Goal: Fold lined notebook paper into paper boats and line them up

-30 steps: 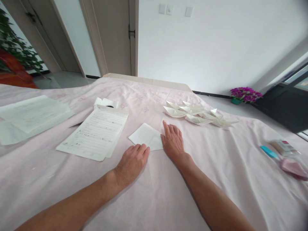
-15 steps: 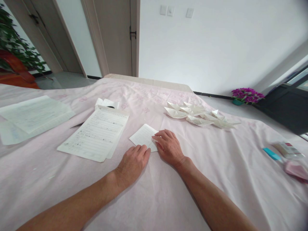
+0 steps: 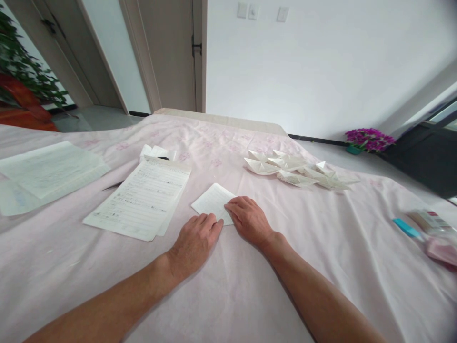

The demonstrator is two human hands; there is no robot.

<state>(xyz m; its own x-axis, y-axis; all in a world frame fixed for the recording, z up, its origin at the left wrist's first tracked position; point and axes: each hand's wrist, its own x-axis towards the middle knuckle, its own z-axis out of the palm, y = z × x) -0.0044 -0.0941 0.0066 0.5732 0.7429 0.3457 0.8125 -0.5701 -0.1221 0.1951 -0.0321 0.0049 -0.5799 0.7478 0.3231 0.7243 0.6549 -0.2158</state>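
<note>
A small folded sheet of paper (image 3: 211, 200) lies flat on the pink cloth in front of me, with faint lines on it. My left hand (image 3: 198, 238) has its fingers curled at the paper's near edge, thumb and fingertips holding it there. From the right, my right hand (image 3: 247, 216) presses on the paper's right side, its fingers close together and bent. Both hands cover part of the near and right edges, so the creases under them are hidden. Beyond my right hand sit several folded paper boats (image 3: 285, 166) in a cluster.
Written sheets (image 3: 143, 200) lie left of my hands, partly over a dark pointed tool (image 3: 113, 186). More pale sheets (image 3: 53, 166) are at far left. At right are a light-blue object (image 3: 406, 227), a wrapped packet (image 3: 430, 220) and a pink item (image 3: 442, 250).
The fingers of my right hand have drawn together and lowered onto the paper's right side. My left hand and the paper stay almost in place.
</note>
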